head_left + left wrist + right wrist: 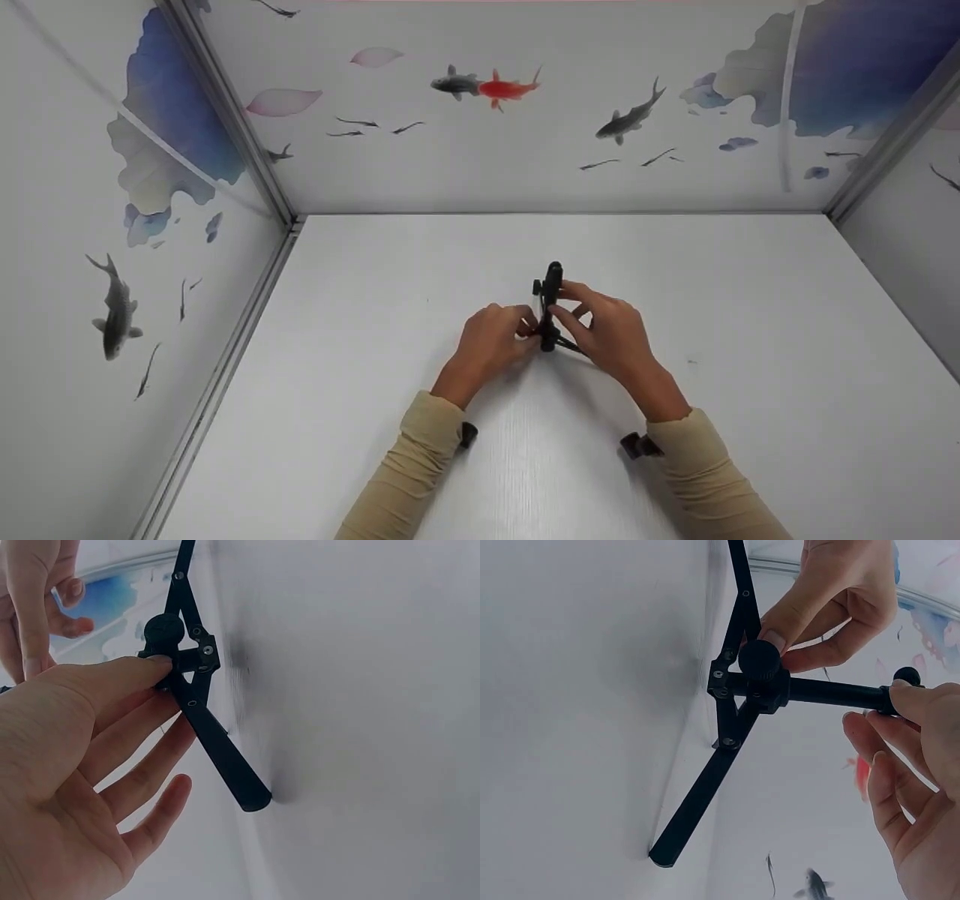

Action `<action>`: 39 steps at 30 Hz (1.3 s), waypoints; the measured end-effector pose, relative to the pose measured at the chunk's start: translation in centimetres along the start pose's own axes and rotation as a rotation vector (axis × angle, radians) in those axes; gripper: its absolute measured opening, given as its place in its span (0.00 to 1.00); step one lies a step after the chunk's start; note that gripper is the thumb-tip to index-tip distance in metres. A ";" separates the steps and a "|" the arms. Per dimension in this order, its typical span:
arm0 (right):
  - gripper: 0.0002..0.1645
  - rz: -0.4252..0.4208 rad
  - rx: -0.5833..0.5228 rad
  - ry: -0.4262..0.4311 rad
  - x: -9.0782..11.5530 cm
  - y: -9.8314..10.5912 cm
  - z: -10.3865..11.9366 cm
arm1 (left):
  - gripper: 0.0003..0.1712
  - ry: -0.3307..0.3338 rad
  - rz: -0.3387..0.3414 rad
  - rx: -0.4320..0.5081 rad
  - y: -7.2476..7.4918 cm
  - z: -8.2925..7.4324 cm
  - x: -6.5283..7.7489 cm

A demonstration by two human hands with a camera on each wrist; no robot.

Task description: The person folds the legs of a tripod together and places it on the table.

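A small black tripod (553, 283) stands near the middle of the white table, its legs spread out. My left hand (491, 341) pinches the tripod's lower hub, thumb beside a round knurled knob (760, 660). Higher up the centre column (829, 691), my right hand (619, 337) pinches the tube between thumb and fingers, next to a smaller knob (907, 676). One flat leg (225, 757) slants down toward the table in the left wrist view. The tripod's top end lies partly behind my right fingers in the right wrist view.
The white tabletop (360, 300) reaches back to a white panel (510, 165) printed with fish and petals. Similar panels rise on the left (67, 225) and right (922, 225), with metal rails along the left edge. A small dark wrist device (637, 445) sits at the right cuff.
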State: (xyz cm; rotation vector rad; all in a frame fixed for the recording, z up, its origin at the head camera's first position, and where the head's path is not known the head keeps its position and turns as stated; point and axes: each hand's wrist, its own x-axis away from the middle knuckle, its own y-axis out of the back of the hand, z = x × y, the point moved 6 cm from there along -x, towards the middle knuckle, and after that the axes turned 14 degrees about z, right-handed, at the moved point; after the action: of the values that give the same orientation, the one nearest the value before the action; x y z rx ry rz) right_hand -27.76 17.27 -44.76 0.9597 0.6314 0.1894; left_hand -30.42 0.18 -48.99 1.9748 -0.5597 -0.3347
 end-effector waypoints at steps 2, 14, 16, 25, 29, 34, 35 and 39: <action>0.21 0.000 0.001 -0.003 0.0 0.0 0.0 | 0.11 -0.003 0.001 -0.002 -0.1 0.0 0.0; 0.20 -0.031 0.012 -0.004 0.1 0.0 -0.1 | 0.09 -0.030 -0.011 0.001 -0.1 -0.4 -0.2; 0.20 -0.034 0.011 -0.006 0.1 0.0 -0.1 | 0.08 -0.036 -0.013 0.008 -0.1 -0.4 -0.3; 0.20 -0.016 -0.010 -0.022 0.0 -0.1 -0.2 | 0.07 -0.035 -0.006 0.042 0.0 -0.3 -0.4; 0.20 -0.010 -0.024 -0.020 0.0 -0.2 -0.2 | 0.07 -0.039 -0.004 0.068 -0.1 -0.3 -0.4; 0.20 -0.013 -0.025 -0.014 0.0 -0.1 -0.1 | 0.07 -0.047 -0.001 0.099 -0.2 -0.3 -0.3; 0.20 -0.013 -0.024 -0.013 0.0 -0.1 0.0 | 0.07 -0.048 -0.001 0.103 -0.2 -0.3 -0.3; 0.20 -0.013 -0.019 -0.013 0.0 -0.1 0.0 | 0.07 -0.048 -0.007 0.105 -0.1 -0.3 -0.2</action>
State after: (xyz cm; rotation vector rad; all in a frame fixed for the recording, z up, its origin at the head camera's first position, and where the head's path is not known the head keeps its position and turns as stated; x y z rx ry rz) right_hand -27.82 17.21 -44.86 0.9377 0.6232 0.1769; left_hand -30.45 0.57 -48.91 2.0741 -0.6124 -0.3645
